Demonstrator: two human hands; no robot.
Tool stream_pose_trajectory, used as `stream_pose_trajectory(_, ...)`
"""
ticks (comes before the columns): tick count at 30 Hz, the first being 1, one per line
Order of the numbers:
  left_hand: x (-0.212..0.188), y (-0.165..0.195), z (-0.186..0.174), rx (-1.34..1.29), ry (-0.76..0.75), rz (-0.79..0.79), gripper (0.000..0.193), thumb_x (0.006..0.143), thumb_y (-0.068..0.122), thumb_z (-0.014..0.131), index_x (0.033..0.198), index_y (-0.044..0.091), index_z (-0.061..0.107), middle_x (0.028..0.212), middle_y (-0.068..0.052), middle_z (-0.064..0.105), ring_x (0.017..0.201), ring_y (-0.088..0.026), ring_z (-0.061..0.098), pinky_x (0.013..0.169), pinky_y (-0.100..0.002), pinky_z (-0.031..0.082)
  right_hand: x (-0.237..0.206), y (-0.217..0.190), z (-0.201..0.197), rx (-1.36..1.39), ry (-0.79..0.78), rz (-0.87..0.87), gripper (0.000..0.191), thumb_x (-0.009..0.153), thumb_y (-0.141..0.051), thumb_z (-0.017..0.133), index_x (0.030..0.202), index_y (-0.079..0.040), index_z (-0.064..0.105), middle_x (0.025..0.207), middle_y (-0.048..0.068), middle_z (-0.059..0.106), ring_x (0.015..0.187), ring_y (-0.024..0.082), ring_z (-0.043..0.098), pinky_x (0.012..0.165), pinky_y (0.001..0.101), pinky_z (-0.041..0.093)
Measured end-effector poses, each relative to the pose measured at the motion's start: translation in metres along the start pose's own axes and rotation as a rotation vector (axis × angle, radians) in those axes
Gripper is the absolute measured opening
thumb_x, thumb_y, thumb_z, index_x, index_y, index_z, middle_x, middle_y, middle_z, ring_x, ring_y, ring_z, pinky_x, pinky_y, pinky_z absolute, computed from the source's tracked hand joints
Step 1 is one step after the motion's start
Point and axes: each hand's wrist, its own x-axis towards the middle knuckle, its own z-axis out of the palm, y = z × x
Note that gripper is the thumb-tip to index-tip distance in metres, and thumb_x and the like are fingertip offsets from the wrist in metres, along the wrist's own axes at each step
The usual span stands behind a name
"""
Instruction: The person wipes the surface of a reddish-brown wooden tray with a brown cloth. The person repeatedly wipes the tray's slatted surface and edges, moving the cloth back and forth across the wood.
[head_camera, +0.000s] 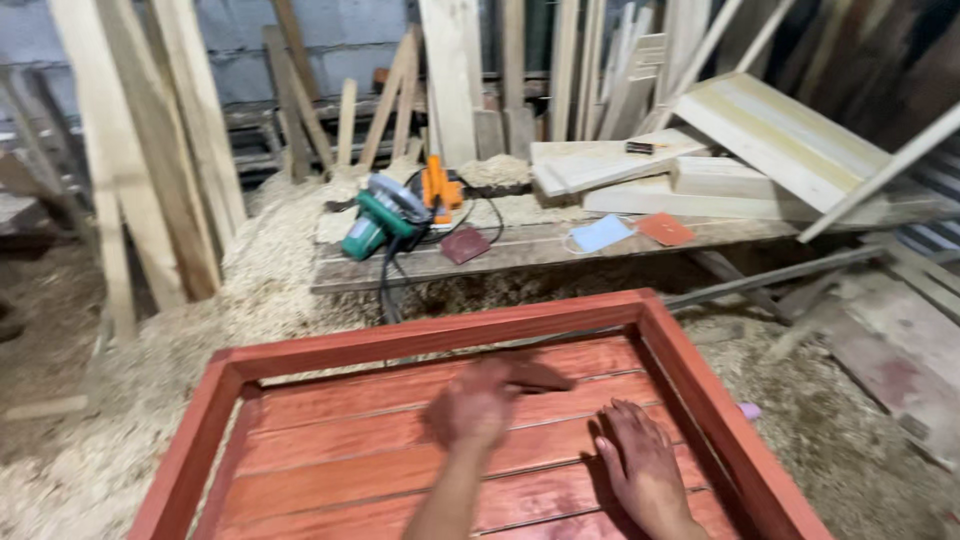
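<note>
Setting: a rough woodshop with grey block walls, planks leaning upright all around, and sawdust heaped across the floor.
Work surface: a red-stained wooden panel (400, 440), framed by a raised border, lies flat right below the camera; its slats run left to right.
Left hand: the left hand (478, 405) is motion-blurred over the middle slats, curled around a dark, flat piece (535, 376) that sticks out to the right; it looks like a sanding pad or rag, but the blur leaves that unsure.
Right hand: the right hand (640, 468) rests palm down, fingers spread open, pressed on the slats just right of the left hand and holding nothing.
Key relation: both hands sit on the panel, the left nearer its centre, the right near the right-hand frame rail (722, 410); the held piece lies along the slat direction.
Edges: the raised frame bounds the slats on the far, left and right sides.
Open room: bare slats stretch leftward from the left hand to the left rail.
Beyond: a low bench (520, 250) carries a green circular saw (380, 220), an orange tool (438, 185), a face mask (600, 234) and sandpaper sheets (665, 229).
</note>
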Motion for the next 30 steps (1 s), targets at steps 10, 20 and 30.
stream_pose_trajectory(10, -0.019, -0.224, -0.149, 0.450, 0.371, -0.371, 0.033, 0.091, 0.039, 0.054, 0.120, 0.024, 0.060, 0.144, 0.004, 0.057, 0.137, -0.031, 0.045, 0.099, -0.066, 0.039, 0.022, -0.038, 0.047, 0.035, -0.083, -0.106, 0.046, 0.090, -0.030, 0.062, 0.130, -0.007, 0.061, 0.140, 0.016, 0.059, 0.134, 0.036, 0.049, 0.111, 0.0495, 0.036)
stream_pose_trajectory(20, -0.006, -0.184, -0.113, 0.494, 0.466, -0.288, 0.032, 0.090, 0.043, 0.053, 0.115, 0.025, 0.060, 0.125, -0.003, 0.056, 0.122, -0.033, 0.048, 0.101, -0.059, 0.039, 0.002, 0.016, 0.020, -0.087, -0.099, -0.018, 0.046, 0.088, -0.032, 0.065, 0.127, -0.007, 0.063, 0.134, 0.013, 0.063, 0.133, 0.035, 0.050, 0.110, 0.0498, 0.036)
stream_pose_trajectory(30, 0.038, 0.073, 0.060, 0.227, 0.287, 0.060, 0.030, 0.089, 0.033, 0.052, 0.114, 0.017, 0.060, 0.120, -0.010, 0.054, 0.116, -0.035, 0.048, 0.097, -0.057, 0.039, -0.002, 0.028, -0.019, -0.048, -0.073, 0.026, 0.045, 0.089, -0.026, 0.065, 0.130, -0.007, 0.062, 0.134, 0.016, 0.063, 0.132, 0.035, 0.052, 0.109, 0.0480, 0.039)
